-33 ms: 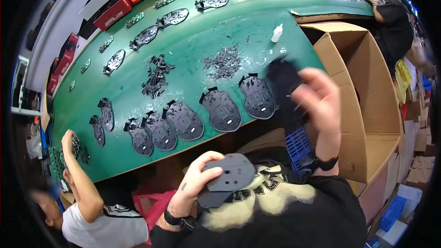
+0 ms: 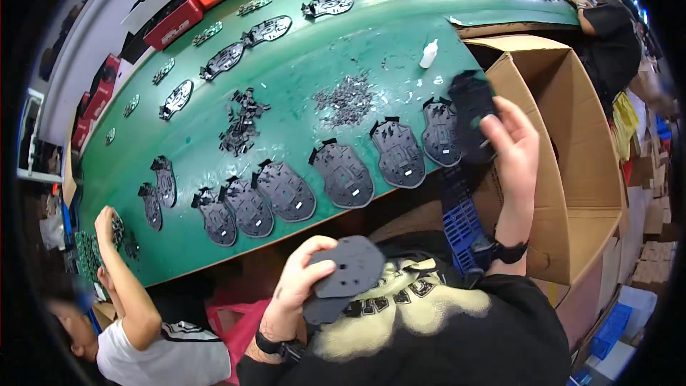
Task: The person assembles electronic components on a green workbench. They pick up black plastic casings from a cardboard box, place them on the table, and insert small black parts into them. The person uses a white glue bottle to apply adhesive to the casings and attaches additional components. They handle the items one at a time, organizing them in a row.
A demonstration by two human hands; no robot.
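My left hand (image 2: 299, 280) is closed on a small stack of black plastic base shells (image 2: 350, 268), held flat in front of my chest. At the table's right edge, my right hand (image 2: 516, 144) grips one more black base shell (image 2: 469, 109) between thumb and fingers, tilted upright. Just left of it a similar base shell (image 2: 441, 136) lies on the green table (image 2: 300, 111). Further left along the near edge lie several more, among them one base shell (image 2: 341, 175) with small black parts at its top end and a white label.
Loose small black parts (image 2: 346, 99) lie in piles mid-table. A white bottle (image 2: 429, 53) stands near an open cardboard box (image 2: 564, 136) on the right. Green circuit boards (image 2: 255, 4) line the far side. A co-worker in white (image 2: 157, 339) works at the left.
My right hand has moved to the right with its base shell, which was blurred before. The base shell lying beside it now shows clearly. My left hand has shifted slightly left.
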